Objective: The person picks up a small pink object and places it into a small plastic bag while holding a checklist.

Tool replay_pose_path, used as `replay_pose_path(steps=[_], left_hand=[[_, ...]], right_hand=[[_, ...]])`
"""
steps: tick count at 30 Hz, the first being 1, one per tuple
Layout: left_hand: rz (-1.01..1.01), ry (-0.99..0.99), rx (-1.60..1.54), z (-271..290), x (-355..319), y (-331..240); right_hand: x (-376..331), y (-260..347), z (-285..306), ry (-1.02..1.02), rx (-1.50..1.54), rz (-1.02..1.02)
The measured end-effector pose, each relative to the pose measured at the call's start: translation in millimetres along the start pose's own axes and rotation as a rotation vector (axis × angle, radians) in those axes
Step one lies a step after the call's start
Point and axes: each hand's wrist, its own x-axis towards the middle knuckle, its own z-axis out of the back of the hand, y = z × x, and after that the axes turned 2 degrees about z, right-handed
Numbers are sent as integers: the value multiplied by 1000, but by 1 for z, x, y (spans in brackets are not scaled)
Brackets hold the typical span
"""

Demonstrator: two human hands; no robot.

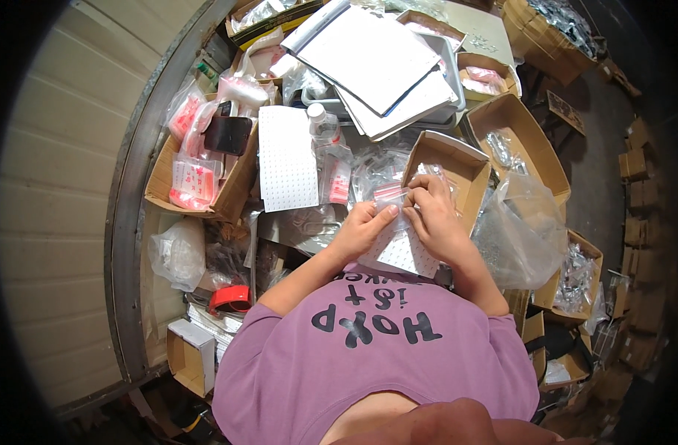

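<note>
Close in front of my chest, both hands meet at a small clear plastic bag with red bands along its top. My left hand grips its left side, thumb on top. On the other side my right hand pinches the bag's edge with curled fingertips. Whether the bag has anything inside cannot be made out. Below my fingers lies a white sheet with rows of small marks. An open cardboard box stands just beyond my right hand, and loose clear bags lie beyond the held one.
A larger dotted sheet lies left of a clear bottle. A phone rests on a carton of red-printed bags. Papers cover a grey bin at the back. A big clear bag sits at right.
</note>
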Motion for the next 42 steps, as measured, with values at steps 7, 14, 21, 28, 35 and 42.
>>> replay_pose_path(steps=[7, 14, 21, 28, 35, 42], left_hand=[[-90, 36, 97, -2, -3, -6], [-336, 100, 306, 3, -3, -1], [-671, 142, 679, -6, -6, -14], [-736, 190, 907, -6, -7, -15], [-669, 197, 831, -7, -8, -15], [-373, 144, 492, -5, -8, -12]], right_hand=[[5, -4, 7, -24, 240, -170], [3, -19, 17, -307, -109, -152], [0, -7, 18, 113, 299, -24], [1, 1, 20, 129, 271, -15], [1, 3, 19, 76, 154, 105], [4, -11, 25, 106, 276, 44]])
